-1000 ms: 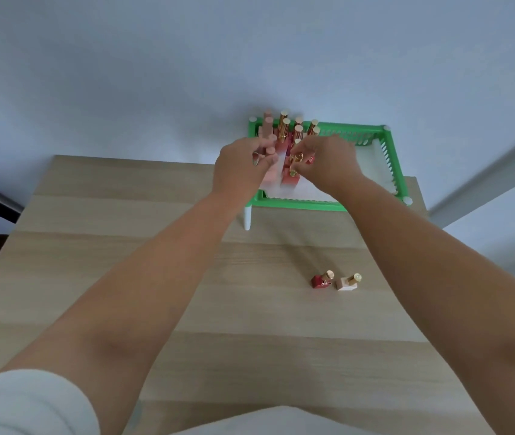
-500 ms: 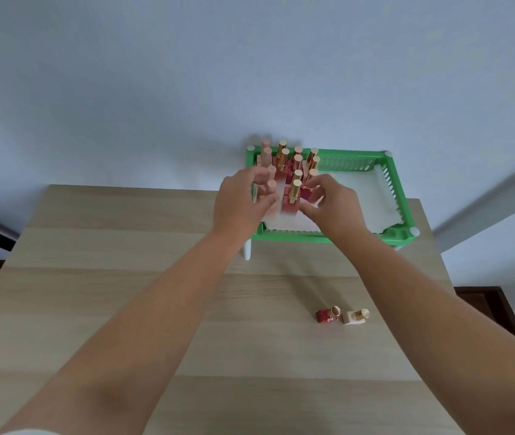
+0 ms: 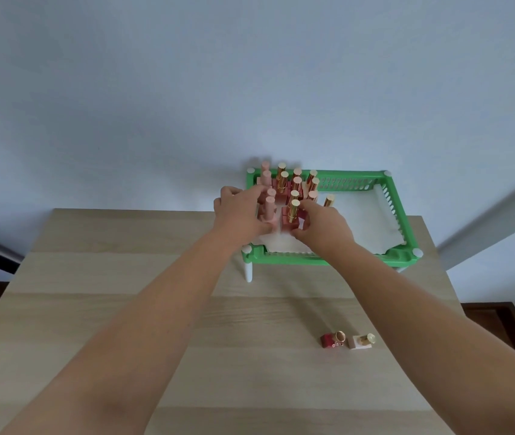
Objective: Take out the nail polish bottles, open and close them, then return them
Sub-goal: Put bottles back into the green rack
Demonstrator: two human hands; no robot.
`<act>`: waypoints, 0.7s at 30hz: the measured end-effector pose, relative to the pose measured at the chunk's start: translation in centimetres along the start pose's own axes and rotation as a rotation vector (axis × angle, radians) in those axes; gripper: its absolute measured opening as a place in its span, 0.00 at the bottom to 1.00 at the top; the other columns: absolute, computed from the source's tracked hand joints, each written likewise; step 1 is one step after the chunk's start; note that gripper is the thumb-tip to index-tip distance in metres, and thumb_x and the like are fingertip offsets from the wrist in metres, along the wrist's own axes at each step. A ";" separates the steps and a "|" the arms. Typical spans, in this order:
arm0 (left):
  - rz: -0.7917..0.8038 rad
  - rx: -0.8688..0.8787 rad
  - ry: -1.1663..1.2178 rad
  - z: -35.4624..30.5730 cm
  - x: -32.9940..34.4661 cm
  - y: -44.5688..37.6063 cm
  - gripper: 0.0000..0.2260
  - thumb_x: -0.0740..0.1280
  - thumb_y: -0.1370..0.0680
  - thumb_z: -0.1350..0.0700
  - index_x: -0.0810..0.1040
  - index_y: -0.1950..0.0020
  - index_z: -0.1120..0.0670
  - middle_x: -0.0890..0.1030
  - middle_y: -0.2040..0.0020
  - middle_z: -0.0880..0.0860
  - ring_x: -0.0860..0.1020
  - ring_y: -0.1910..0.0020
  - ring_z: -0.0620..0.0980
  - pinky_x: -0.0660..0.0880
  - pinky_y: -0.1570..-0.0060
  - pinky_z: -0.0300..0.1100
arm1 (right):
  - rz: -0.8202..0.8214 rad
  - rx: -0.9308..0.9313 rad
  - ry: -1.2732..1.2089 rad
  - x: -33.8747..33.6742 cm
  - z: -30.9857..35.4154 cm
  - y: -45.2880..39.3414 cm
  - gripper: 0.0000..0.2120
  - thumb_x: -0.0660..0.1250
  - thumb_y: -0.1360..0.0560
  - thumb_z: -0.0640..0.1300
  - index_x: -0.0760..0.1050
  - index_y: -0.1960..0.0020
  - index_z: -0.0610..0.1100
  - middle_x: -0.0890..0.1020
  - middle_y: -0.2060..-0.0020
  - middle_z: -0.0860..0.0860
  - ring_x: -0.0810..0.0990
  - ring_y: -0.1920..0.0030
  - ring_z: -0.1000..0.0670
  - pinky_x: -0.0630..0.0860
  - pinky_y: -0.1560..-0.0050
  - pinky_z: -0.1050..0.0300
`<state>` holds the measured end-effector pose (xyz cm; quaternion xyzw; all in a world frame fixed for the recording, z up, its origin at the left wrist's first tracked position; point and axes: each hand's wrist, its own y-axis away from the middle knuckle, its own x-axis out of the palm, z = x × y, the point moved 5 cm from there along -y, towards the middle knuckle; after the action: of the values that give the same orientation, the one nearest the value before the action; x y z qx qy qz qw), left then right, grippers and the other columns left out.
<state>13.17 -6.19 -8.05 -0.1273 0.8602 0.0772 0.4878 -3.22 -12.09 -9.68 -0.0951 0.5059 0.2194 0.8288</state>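
Observation:
A green slatted tray (image 3: 400, 211) on white legs stands at the table's far edge, lined with white paper. Several nail polish bottles with gold or pink caps crowd its left end. My left hand (image 3: 240, 211) grips a pink bottle with a pink cap (image 3: 269, 211) at the front of that cluster. My right hand (image 3: 323, 226) holds a red bottle with a gold cap (image 3: 292, 215) right beside it. Both bottles stand upright on the paper. A red bottle (image 3: 331, 340) and a pale pink bottle (image 3: 361, 341) stand on the table near my right forearm.
The light wooden table (image 3: 124, 309) spreads out in front of me. A pale wall rises behind the tray. Dark floor shows past the table's left and right edges. The tray's right half holds only paper.
Both hands drew back a little toward the tray's front, each with its bottle among the cluster. The camera tilted, so the tray and table sit lower in view.

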 end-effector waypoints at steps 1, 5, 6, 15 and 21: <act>0.001 0.002 -0.010 0.0 0.0 -0.2 0.27 0.75 0.36 0.43 0.72 0.39 0.41 0.62 0.59 0.37 0.62 0.42 0.52 0.60 0.50 0.45 | -0.004 -0.003 0.010 0.0 0.1 -0.1 0.18 0.70 0.31 0.48 0.71 0.42 0.50 0.77 0.61 0.53 0.76 0.59 0.46 0.72 0.62 0.55; 0.006 0.017 -0.038 0.1 0.2 -0.7 0.19 0.74 0.35 0.46 0.74 0.47 0.45 0.66 0.55 0.45 0.61 0.42 0.52 0.57 0.51 0.45 | -0.016 0.007 0.040 0.1 0.4 -0.5 0.19 0.70 0.30 0.50 0.70 0.42 0.50 0.79 0.59 0.49 0.75 0.61 0.46 0.71 0.65 0.56; -0.001 0.015 -0.031 0.1 0.2 -0.8 0.19 0.75 0.35 0.46 0.74 0.48 0.45 0.67 0.54 0.46 0.61 0.42 0.52 0.57 0.51 0.45 | -0.021 0.009 0.039 0.2 0.5 -0.6 0.18 0.69 0.30 0.50 0.70 0.42 0.51 0.80 0.58 0.49 0.74 0.61 0.46 0.70 0.65 0.56; -0.133 0.073 -0.168 -0.2 -0.6 -1.3 0.31 0.76 0.35 0.46 0.71 0.34 0.45 0.76 0.42 0.47 0.66 0.41 0.56 0.59 0.50 0.45 | -0.052 0.022 0.025 0.6 1.6 -1.4 0.12 0.68 0.29 0.50 0.70 0.48 0.52 0.77 0.62 0.50 0.76 0.61 0.45 0.68 0.66 0.56; -0.218 0.084 -0.193 -0.2 -0.5 -1.2 0.30 0.76 0.36 0.45 0.72 0.36 0.45 0.78 0.42 0.45 0.68 0.43 0.55 0.60 0.52 0.46 | -0.071 0.006 0.133 0.6 1.9 -1.8 0.09 0.67 0.27 0.51 0.67 0.57 0.52 0.71 0.69 0.53 0.72 0.66 0.46 0.64 0.71 0.58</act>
<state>13.64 -7.33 -7.49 -0.1916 0.7927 -0.0003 0.5787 -0.66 -12.78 -9.46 -0.1250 0.5569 0.1818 0.8007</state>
